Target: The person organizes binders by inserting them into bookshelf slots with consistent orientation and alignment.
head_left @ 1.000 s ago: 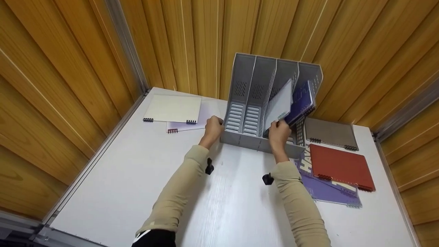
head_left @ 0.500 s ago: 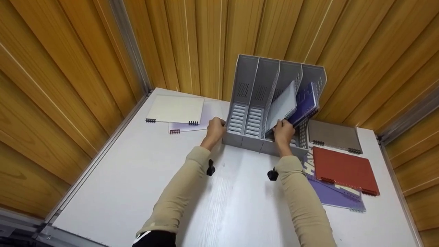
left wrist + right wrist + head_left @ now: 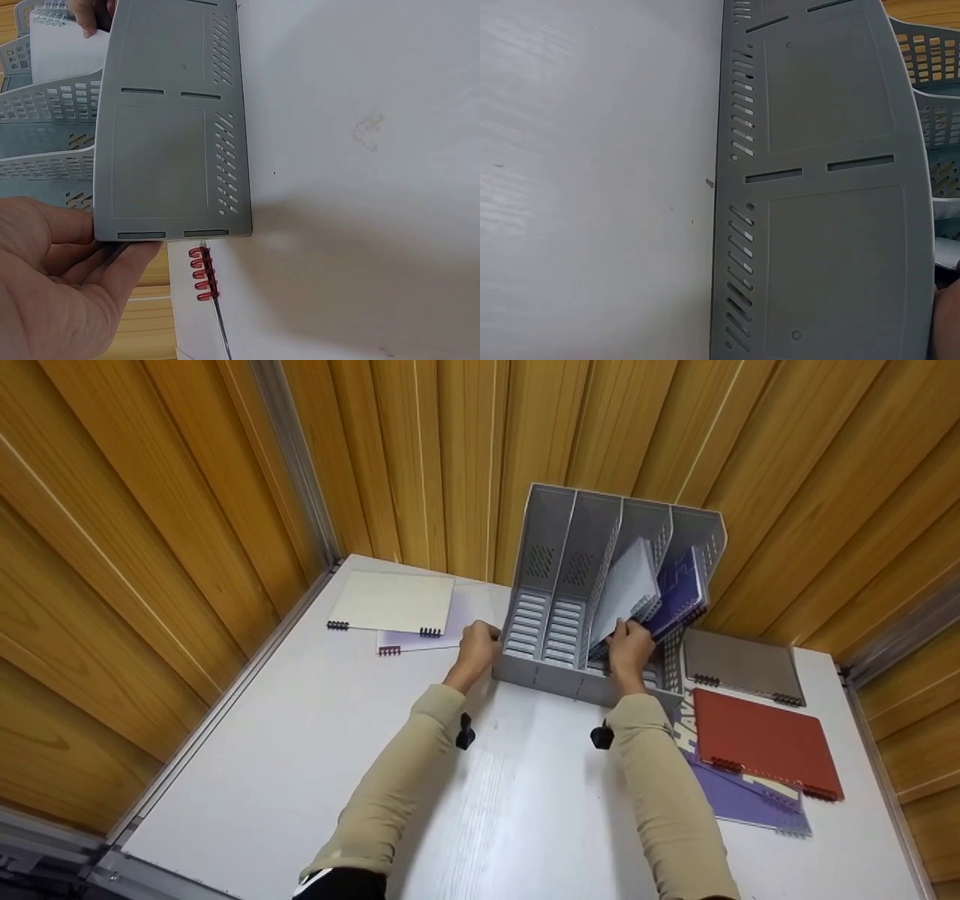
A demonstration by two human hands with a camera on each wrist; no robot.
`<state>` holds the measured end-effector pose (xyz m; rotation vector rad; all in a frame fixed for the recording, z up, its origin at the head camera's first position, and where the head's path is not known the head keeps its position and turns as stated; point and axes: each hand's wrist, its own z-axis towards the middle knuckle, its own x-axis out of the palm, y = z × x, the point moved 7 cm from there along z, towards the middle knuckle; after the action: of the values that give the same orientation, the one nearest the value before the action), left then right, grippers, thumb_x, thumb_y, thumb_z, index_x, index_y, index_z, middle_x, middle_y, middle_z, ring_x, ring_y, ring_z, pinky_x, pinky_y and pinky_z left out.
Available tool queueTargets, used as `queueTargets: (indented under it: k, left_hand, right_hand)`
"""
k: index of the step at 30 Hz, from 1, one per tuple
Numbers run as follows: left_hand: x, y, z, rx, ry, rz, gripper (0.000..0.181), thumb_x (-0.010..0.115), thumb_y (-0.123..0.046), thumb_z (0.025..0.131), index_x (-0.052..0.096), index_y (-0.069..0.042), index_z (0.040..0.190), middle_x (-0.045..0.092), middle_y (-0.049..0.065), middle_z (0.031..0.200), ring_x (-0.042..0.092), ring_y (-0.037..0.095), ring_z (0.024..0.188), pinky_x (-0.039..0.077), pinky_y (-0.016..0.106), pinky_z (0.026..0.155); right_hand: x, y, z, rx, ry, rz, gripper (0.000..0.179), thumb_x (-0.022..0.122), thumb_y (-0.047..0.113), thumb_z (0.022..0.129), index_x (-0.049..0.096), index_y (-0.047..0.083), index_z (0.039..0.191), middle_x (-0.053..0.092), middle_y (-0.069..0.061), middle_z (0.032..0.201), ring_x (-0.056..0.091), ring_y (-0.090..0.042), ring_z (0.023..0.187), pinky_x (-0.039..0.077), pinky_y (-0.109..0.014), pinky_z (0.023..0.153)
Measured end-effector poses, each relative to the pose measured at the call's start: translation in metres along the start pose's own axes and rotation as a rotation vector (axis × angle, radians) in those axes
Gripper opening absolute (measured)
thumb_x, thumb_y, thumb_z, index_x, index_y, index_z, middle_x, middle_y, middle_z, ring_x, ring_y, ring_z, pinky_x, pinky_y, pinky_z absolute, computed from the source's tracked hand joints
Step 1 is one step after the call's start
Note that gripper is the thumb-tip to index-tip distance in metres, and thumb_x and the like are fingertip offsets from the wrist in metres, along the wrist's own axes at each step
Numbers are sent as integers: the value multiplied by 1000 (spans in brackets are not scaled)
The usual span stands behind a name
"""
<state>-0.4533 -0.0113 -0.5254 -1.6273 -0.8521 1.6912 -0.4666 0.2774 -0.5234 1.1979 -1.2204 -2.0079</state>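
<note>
Holds a pale, spiral-bound notebook (image 3: 624, 585), tilted in the third slot from left, by its lower edge in curled fingers of the right hand (image 3: 630, 651). Grips the gray rack's (image 3: 551, 678) corner between thumb and fingers of the left hand (image 3: 475, 651). Reads "HA", partly covered, on a purple notebook (image 3: 685, 733).

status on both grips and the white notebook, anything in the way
Left grip holding grey file rack, front left corner. Right grip on white notebook, third slot from left. Blue notebook close on its right; no obvious obstruction.
</note>
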Motion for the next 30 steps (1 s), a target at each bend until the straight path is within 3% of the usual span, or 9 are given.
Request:
queueTargets:
  k: [5,10,15,20,25,30]
  left_hand:
    - [-1,-3,1,7,-5,1,22,60,7,89,79,3,99,75,13,91,51,15,70,41,25,60]
    - [-1,0,1,-7,-6,7,23,60,5,89,79,3,102,76,15,96,53,14,72,45,26,64]
    - [1,3,1,-21,1,14,24,60,5,90,79,2,104,76,13,97,54,14,75,48,28,68]
    - [0,2,3,-12,-11,28,21,62,4,90,79,3,103,75,12,96,52,15,75,48,30,68]
    - [-1,-1,3,5,-14,17,18,63,3,91,79,4,100,74,12,94,51,16,73,44,28,64]
    - [1,2,1,-10,2,14,20,61,4,91,78,5,103,75,13,94,52,15,72,46,28,64]
  right_hand:
    - [-1,1,2,2,-19,1,35,51,14,106,58,-4,77,72,-27,96,74,-39,90,39,-14,56]
    - [1,-1,0,3,2,-30,34,48,15,107,64,-7,88,71,-27,93,71,-39,87,44,-26,64]
    - [1,-2,-4,11,87,-46,32,46,14,107,66,-10,114,70,-27,104,70,-39,92,48,-30,71]
    - [-7,-2,-13,59,255,52,43,45,11,106,48,-7,145,63,-26,129,67,-41,111,57,-29,84]
    - [-26,2,-24,-3,364,79,40,44,5,105,50,-7,143,60,-26,136,63,-42,117,54,-42,96]
    - [-60,-4,-40,-94,394,-8,34,44,2,103,60,-7,132,64,-26,130,65,-39,115,55,-22,85]
